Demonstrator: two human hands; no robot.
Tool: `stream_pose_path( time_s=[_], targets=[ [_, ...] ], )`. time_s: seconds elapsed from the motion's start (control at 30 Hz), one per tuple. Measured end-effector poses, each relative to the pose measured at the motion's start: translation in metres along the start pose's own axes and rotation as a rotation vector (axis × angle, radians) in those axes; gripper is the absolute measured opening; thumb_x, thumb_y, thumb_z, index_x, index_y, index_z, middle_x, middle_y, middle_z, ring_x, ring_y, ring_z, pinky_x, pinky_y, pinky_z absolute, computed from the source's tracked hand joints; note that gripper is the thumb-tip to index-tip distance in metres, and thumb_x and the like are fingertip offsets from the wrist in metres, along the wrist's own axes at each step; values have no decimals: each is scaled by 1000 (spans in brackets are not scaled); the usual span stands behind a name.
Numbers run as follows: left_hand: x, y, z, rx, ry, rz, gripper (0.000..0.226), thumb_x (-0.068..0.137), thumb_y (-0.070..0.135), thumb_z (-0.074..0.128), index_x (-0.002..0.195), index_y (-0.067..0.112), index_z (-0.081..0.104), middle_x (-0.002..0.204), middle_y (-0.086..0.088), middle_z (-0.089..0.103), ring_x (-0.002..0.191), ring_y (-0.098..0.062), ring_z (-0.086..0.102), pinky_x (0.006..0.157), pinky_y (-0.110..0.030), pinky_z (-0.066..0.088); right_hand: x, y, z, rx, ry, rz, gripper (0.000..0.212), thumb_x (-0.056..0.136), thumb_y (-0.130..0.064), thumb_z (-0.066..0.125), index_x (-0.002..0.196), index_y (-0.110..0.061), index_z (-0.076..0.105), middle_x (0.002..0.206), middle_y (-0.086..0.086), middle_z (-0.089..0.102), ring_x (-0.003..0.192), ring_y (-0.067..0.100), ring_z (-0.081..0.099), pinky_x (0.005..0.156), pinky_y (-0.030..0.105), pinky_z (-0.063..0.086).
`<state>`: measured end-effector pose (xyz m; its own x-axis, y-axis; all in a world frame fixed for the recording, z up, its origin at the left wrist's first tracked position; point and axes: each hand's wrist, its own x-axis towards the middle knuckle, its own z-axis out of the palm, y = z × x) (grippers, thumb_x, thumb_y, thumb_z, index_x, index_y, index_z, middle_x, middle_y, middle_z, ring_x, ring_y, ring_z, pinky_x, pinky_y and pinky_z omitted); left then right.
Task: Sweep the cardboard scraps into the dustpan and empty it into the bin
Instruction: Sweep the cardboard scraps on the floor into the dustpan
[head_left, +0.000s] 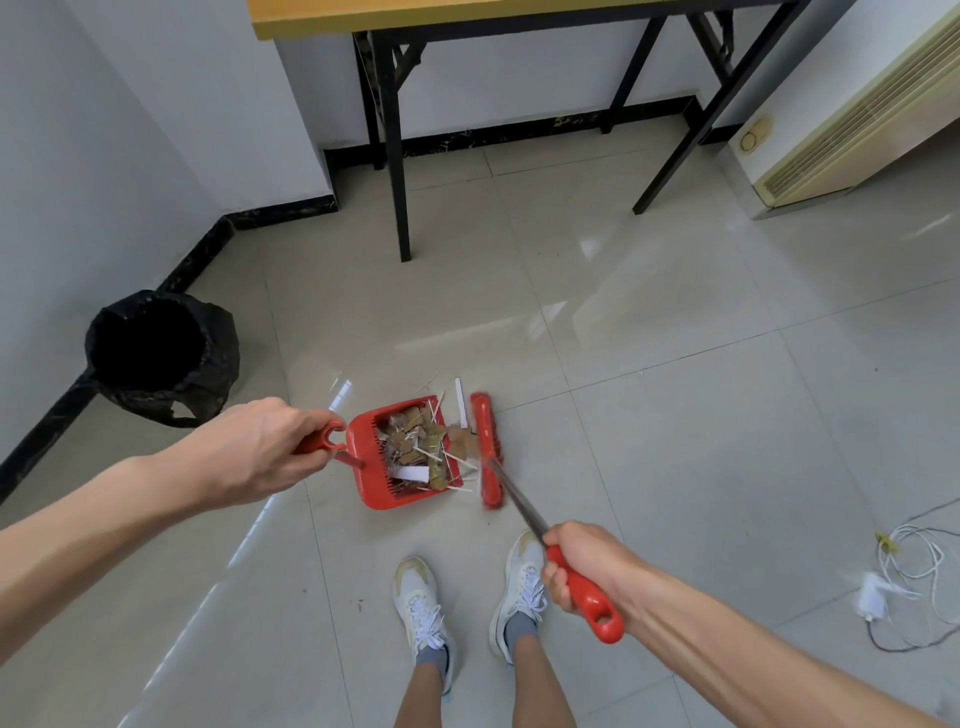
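Observation:
A red dustpan rests on the tiled floor, its mouth facing right. Brown cardboard scraps and white strips lie piled inside it, and a few spill over its open edge. My left hand grips the dustpan's red handle. The red broom head stands against the dustpan's mouth, slightly blurred. My right hand holds the broom's red grip, with the metal shaft running up to the head. A bin lined with a black bag stands by the left wall.
A black-legged table with a yellow top stands beyond the dustpan. A cream radiator unit lines the right wall. A white charger and cable lie on the floor at right. My two white shoes are below the dustpan.

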<state>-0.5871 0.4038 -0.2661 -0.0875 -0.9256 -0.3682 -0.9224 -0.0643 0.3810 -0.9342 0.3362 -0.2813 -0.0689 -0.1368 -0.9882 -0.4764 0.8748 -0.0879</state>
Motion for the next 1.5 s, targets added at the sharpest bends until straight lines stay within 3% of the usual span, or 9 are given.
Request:
stream_pose_path(
  time_s=[0.13,0.27,0.53,0.67,0.87,1.03,1.17,1.3,1.5],
  targets=[
    [-2,3,7,-18,12,-10,40,86,49,43,107,28,70,57,3,62,60,-26,63,55,-37,53,-12,1,5,-31,-63,42,26,98,-14,44,73,-10,43,49,5,43,30,11,34,31,13,28],
    [-6,1,9,-7,18,-21,22,93,41,54,105,30,69,55,5,56,60,-27,60,54,-36,51,-28,1,-11,-139,-3,-3,27,98,-14,47,71,-9,46,50,6,46,31,13,35,33,14,28],
    [-22,-5,25,-56,31,-119,32,98,41,55,126,30,64,60,10,53,61,-24,47,60,-35,43,-18,-36,-29,-452,179,-175,12,93,-9,45,84,-3,50,45,11,49,30,18,39,37,20,34],
    [-26,4,27,-54,-7,-160,28,98,42,51,122,33,60,73,3,69,76,-28,64,67,-39,52,6,-68,-12,-609,223,-291,19,87,-5,38,82,2,55,47,16,51,30,20,42,41,23,35],
    [-25,12,29,-80,-27,-206,25,98,40,49,118,31,62,74,0,66,78,-29,63,68,-40,52,26,-80,9,-999,250,-356,12,91,-6,37,93,-3,49,65,14,55,38,23,54,36,26,44],
    [-47,15,41,-112,29,-245,24,98,38,50,116,28,63,63,-2,58,68,-29,58,64,-40,50,24,-51,-13,-1252,318,-305,12,94,-14,38,97,-9,48,74,5,52,40,20,57,34,25,40],
    [-75,15,54,-162,92,-302,24,98,40,52,118,33,63,55,3,53,54,-20,49,53,-35,41,26,-39,-31,-1219,332,-272,24,95,-18,37,108,-6,53,79,7,55,43,22,59,33,25,43],
    [-98,13,60,-167,88,-346,17,97,41,55,110,34,63,59,2,60,59,-23,60,54,-36,47,28,-40,-27,-1100,254,-261,31,96,-18,36,116,1,53,79,15,56,40,23,58,34,29,49],
    [-109,11,55,-178,135,-404,20,94,38,61,113,35,68,51,5,55,51,-16,56,48,-29,43,29,-45,-22,-888,202,-233,31,95,-13,36,114,1,55,68,14,55,35,19,51,36,24,45]
  ],
)
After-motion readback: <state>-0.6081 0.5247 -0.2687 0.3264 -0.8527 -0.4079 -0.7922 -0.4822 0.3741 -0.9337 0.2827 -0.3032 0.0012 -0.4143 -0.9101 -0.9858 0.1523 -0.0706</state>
